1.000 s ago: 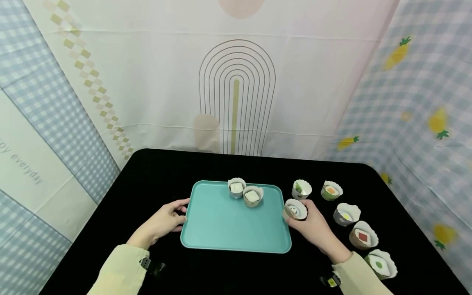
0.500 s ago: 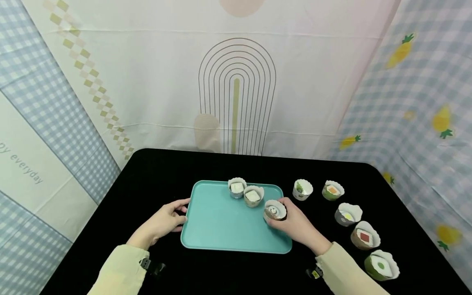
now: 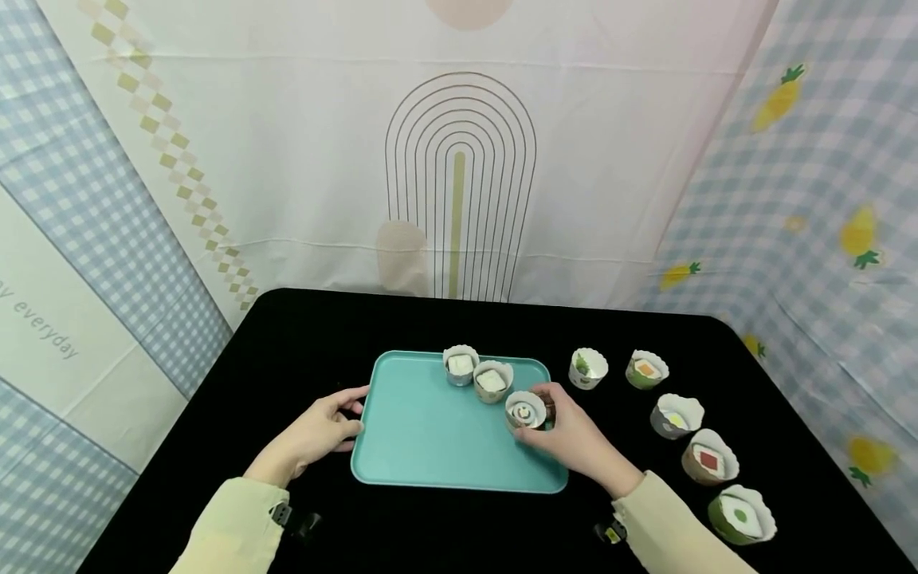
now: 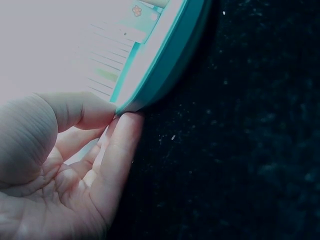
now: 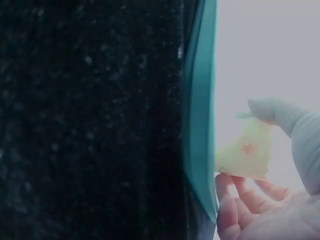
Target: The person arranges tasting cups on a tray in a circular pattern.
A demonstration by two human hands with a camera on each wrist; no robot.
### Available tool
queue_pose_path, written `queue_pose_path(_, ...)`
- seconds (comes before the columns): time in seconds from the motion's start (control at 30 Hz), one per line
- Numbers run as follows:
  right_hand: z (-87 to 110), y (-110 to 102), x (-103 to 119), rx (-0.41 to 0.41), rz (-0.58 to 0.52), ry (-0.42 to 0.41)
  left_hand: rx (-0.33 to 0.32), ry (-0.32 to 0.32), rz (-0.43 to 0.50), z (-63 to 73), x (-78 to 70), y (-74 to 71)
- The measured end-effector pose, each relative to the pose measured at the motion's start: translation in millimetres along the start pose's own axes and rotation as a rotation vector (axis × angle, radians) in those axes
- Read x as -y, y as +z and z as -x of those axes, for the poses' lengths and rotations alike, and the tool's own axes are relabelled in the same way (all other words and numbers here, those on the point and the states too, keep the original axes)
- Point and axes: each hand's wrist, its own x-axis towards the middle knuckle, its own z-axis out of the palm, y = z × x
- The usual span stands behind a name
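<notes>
A turquoise tray (image 3: pixel 445 446) lies on the black table. My left hand (image 3: pixel 319 430) pinches the tray's left edge between thumb and fingers; the left wrist view shows the thumb (image 4: pixel 95 111) against the rim. Over the tray's right part, my right hand (image 3: pixel 574 434) has its thumb and fingers around a scalloped paper baking cup (image 3: pixel 525 411) with a small white piece inside. In the right wrist view this baking cup (image 5: pixel 247 147) sits between thumb and fingertips, washed out by glare. Two more paper baking cups, one (image 3: pixel 460 366) beside the other (image 3: pixel 492 382), stand at the tray's back, each containing a white block.
Right of the tray stand several more paper baking cups: one with green inside (image 3: pixel 588 369), one with an orange patch (image 3: pixel 647 370), one with yellow (image 3: pixel 676 416), one with a red square (image 3: pixel 709 458) and one with a green dot (image 3: pixel 742 516). Patterned cloths hang behind the table.
My right hand has carried the paper baking cup leftward from the tray's right edge to inside it. The cup now sits a little farther left between the fingers. My left hand has stayed put.
</notes>
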Motion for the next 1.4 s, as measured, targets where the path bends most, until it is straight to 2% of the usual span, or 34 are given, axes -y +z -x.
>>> queue_pose_path(0.37, 0.1, 3.4, 4.4, -0.044, 0.0, -0.046, -0.007, -0.001, 0.002, 0.7, 0.5, 0.9)
queue_pose_path(0.63, -2.1, 6.4, 6.4, -0.058, -0.001, -0.047, -0.005, -0.002, 0.004, 0.1, 0.5, 0.2)
queue_pose_path(1.4, 1.0, 8.5, 7.7, -0.04, -0.033, -0.034, -0.005, -0.012, 0.0, 0.2, 0.2, 0.4)
